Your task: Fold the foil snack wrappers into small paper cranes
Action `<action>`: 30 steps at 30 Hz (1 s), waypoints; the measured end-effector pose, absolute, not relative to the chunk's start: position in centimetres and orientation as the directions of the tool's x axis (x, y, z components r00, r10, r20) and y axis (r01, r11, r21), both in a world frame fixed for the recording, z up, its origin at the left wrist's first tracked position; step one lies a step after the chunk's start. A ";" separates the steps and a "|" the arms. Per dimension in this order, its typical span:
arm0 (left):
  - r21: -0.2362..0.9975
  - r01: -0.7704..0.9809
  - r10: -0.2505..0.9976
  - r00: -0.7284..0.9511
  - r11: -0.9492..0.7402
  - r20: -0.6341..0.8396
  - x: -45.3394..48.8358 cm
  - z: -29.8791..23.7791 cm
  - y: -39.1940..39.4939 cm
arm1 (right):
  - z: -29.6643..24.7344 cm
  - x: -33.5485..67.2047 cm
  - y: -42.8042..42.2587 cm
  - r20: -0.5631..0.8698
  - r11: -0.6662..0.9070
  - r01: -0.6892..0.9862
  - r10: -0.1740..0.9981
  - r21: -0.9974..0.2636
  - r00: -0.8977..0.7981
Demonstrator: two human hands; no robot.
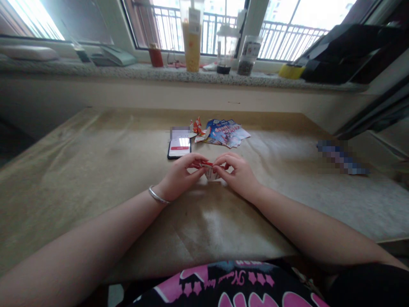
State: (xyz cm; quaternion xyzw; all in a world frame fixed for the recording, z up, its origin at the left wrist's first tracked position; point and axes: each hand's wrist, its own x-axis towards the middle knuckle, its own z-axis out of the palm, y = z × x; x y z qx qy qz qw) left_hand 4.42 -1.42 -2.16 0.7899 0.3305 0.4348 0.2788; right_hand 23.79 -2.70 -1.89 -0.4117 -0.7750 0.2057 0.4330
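Nearest my head camera, along the near edge, I register a black garment (pixel 236 290) with pink lettering and stars. The largest item is the table (pixel 79 170), its tan, creased surface extending from the near edge toward the wall under the window. Beyond it, on the far side, runs a speckled stone sill (pixel 121 70). A bulky black object (pixel 335 72) occupies the sill's far right; a tall clear container (pixel 192 47) with yellow contents stands upright near its middle. Two bare hands meet over the table's middle. The left hand (pixel 182 175) has thumb and fingers pinched on a red-and-white piece (pixel 210 174); the right hand (pixel 239 175) pinches the same piece from the right. The piece is held between the fingertips, on the near side of the printed leaflets; I cannot tell whether its lower edge touches the table. A blurred bluish item (pixel 341 157) lies at the table's right. The blue printed leaflets (pixel 225 132) lie overlapped in a fan, just beyond the hands. A phone (pixel 179 149) with a lit screen lies left of the leaflets. A crumpled orange-and-white paper (pixel 198 125) sits at their left end, near the phone. A silver bangle (pixel 157 195) encircles the left wrist.
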 end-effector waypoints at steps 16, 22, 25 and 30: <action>0.918 0.132 0.860 0.420 -0.375 0.291 4.9 -2.5 -1.3 | -2.9 23.3 -2.0 0.274 0.312 0.232 0.944 -0.921 -0.182; 0.900 0.205 0.874 0.395 -0.384 0.283 4.7 -2.9 -1.0 | -3.1 23.3 -1.9 0.263 0.289 0.201 0.953 -0.936 -0.147; 0.881 0.216 0.861 0.400 -0.422 0.314 4.7 -2.8 -1.1 | -2.9 23.3 -2.0 0.247 0.276 0.212 0.957 -0.938 -0.150; 0.850 0.247 0.849 0.398 -0.465 0.348 4.8 -2.6 -1.4 | -2.9 23.2 -2.2 0.253 0.285 0.241 0.955 -0.928 -0.157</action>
